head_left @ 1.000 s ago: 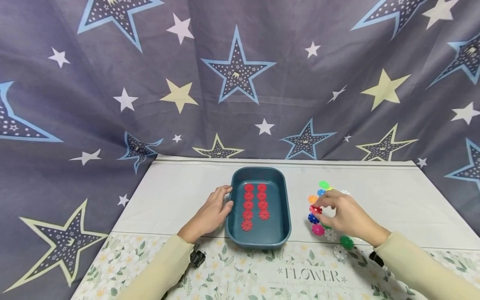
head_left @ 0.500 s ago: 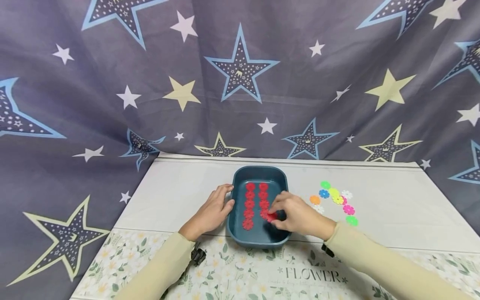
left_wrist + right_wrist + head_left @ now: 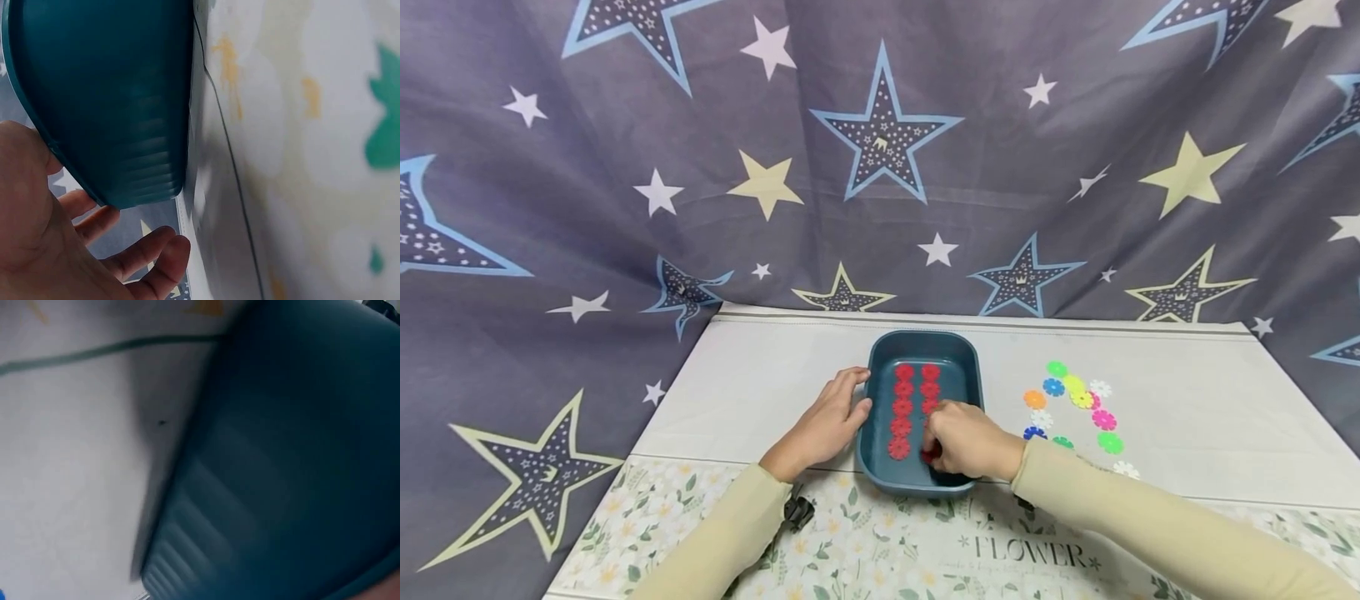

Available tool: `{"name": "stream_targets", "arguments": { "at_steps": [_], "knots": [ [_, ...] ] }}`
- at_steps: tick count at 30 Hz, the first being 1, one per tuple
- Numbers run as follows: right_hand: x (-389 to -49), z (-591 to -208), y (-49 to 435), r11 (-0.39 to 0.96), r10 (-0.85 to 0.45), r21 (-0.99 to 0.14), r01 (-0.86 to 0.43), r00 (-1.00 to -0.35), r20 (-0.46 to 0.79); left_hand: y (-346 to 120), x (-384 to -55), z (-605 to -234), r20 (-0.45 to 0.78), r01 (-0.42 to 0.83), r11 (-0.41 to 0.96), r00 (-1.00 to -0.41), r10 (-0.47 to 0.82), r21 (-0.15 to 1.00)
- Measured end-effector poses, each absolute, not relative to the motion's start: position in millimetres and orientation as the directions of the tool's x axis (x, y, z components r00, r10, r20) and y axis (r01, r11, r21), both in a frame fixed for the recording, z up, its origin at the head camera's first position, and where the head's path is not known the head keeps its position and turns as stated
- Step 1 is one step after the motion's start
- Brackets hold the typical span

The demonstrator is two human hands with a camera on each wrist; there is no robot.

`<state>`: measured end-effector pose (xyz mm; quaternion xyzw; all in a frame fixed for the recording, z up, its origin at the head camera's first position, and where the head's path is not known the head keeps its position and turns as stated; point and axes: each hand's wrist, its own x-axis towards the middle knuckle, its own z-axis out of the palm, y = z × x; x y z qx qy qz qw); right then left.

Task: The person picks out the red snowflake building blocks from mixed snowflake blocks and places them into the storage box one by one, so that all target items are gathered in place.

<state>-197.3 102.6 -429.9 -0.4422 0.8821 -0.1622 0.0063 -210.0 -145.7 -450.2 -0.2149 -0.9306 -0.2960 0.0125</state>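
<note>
A dark teal tray (image 3: 880, 479) holds two columns of red flower-shaped plastic discs (image 3: 902, 407). The left column shows several; part of the right column is hidden behind my right hand (image 3: 970, 440). That hand reaches over the tray's right side and pinches a red flower-shaped disc (image 3: 931, 454) low over the tray's floor, near the right column's lower end. My left hand (image 3: 823, 421) rests against the tray's left rim, its fingers and thumb loosely extended. In the left wrist view, fingertips (image 3: 103, 222) touch the tray's edge. The right wrist view shows mostly the tray's outer wall (image 3: 275, 462).
Right of the tray lie loose flower-shaped discs in several colours: orange (image 3: 1034, 400), blue (image 3: 1053, 387), pink (image 3: 1104, 419), green (image 3: 1110, 442), yellow and white ones. My right forearm (image 3: 1120, 492) crosses before them. A starred curtain (image 3: 880, 233) hangs behind the table.
My right hand has moved left from the loose discs into the tray with a red disc, then slightly lower toward the right column's near end. The left hand stays at the rim.
</note>
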Motion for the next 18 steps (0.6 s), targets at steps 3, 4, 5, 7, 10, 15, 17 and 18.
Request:
{"name": "stream_targets", "arguments": {
  "at_steps": [3, 4, 5, 7, 10, 15, 17, 18],
  "knots": [
    [-194, -430, 102, 0.583, -0.761, -0.272, -0.765, -0.632, 0.146, -145, -209, -450, 0.144, 0.405, 0.732, -0.907, 0.394, 0.547],
    [-193, -430, 101, 0.59, -0.756, -0.262, -0.763, -0.637, 0.153, -145, -209, -451, 0.144, 0.405, 0.732, -0.907, 0.395, 0.548],
    [-192, -431, 101, 0.598, -0.749, -0.252, -0.761, -0.643, 0.161, -145, -209, -451, 0.143, 0.405, 0.732, -0.907, 0.396, 0.547],
    [-191, -431, 101, 0.611, -0.74, -0.231, -0.757, -0.65, 0.173, -145, -209, -451, 0.143, 0.406, 0.732, -0.907, 0.396, 0.547],
    [-192, -432, 102, 0.613, -0.738, -0.217, -0.76, -0.648, 0.187, -145, -209, -452, 0.145, 0.406, 0.731, -0.907, 0.395, 0.549],
    [-195, -423, 104, 0.616, -0.71, -0.243, -0.749, -0.662, 0.241, -145, -209, -453, 0.159, 0.416, 0.731, -0.904, 0.396, 0.542],
    [-197, -412, 106, 0.635, -0.67, -0.262, -0.727, -0.687, 0.281, -146, -209, -452, 0.18, 0.43, 0.749, -0.901, 0.396, 0.504],
    [-197, -405, 108, 0.646, -0.65, -0.269, -0.715, -0.699, 0.299, -146, -208, -449, 0.195, 0.438, 0.759, -0.898, 0.394, 0.481]
  ]
}}
